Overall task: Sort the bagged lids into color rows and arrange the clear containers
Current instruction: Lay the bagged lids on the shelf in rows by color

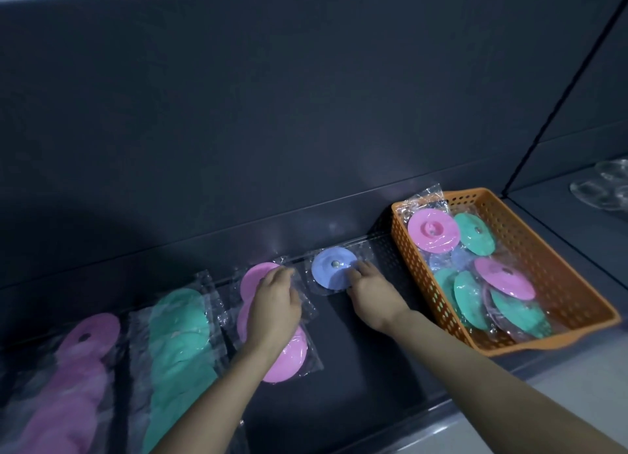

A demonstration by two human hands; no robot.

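Four rows of bagged lids on dark shelf (356, 351), each row's long axis running from front edge toward back wall. Far-left pink row (78, 368) and green row (180, 334) blurred, cut off at frame bottom. Left hand (273, 304) lies flat, fingers curled over second pink row (272, 334), hiding its middle; grip cannot be told. Right hand (370, 287) presses fingertips on lone blue lid (331, 268), lying flat, knob up. Orange basket (560, 283) at right holds mixed lids. Clear containers (605, 188) far right, partly cropped.
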